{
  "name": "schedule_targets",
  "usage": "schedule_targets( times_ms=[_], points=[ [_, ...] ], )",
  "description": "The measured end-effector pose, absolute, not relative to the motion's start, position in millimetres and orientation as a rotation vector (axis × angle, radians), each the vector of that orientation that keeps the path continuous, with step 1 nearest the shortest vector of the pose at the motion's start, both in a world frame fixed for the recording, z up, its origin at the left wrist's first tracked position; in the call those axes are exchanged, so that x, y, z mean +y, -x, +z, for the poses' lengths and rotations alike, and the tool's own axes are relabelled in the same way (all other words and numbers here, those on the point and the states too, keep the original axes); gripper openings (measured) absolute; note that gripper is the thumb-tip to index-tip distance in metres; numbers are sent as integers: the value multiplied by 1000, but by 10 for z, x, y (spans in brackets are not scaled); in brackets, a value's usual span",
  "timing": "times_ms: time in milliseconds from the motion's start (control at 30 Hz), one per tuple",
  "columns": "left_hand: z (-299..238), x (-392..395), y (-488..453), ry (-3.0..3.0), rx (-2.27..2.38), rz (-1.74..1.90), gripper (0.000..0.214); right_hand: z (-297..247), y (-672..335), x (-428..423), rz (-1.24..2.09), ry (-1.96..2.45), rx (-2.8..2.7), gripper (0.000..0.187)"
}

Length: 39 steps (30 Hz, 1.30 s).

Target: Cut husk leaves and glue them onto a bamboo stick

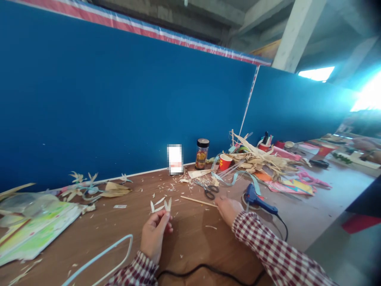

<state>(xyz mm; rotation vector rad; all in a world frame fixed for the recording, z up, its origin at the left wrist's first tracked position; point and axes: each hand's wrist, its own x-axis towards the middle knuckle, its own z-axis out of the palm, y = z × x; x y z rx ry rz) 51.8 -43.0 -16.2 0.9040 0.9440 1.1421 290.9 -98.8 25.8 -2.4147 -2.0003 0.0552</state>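
My left hand (155, 234) is closed in a pinch on a small cluster of pale husk petals (162, 206), held upright above the brown table (190, 242). My right hand (228, 209) lies knuckles up on the table, its fingers closed on the near end of a thin wooden stick (198, 201) that runs off to the left. Black-handled scissors (209, 190) lie just beyond the stick. A blue glue gun (258, 200) rests to the right of my right hand, its black cord trailing toward me.
A blue partition wall (119, 111) backs the table. A pile of dried husks (262, 161), a red paper cup (224, 162), a dark-lidded jar (202, 153) and coloured papers (293, 185) sit at the back right. Printed sheets (35, 232) lie left, a pale blue wire loop (101, 256) near me.
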Motion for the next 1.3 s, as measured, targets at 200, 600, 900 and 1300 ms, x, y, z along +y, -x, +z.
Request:
schedule_targets(
  times_ms=[200, 600, 900, 1300],
  points=[
    [-156, -442, -523, -908, 947, 1153, 29, 204, -2793, -823, 99, 2291, -2075, 12],
    [-157, -451, -533, -891, 951, 1146, 27, 150, -2833, -518, 219, 2195, -2026, 15],
    [-170, -431, -522, -889, 990, 1107, 30, 314, -2970, -561, 223, 2223, -1977, 17],
    [-155, -430, -533, -888, 992, 1092, 29, 317, -2868, -562, 226, 2159, -2024, 16]
  ],
)
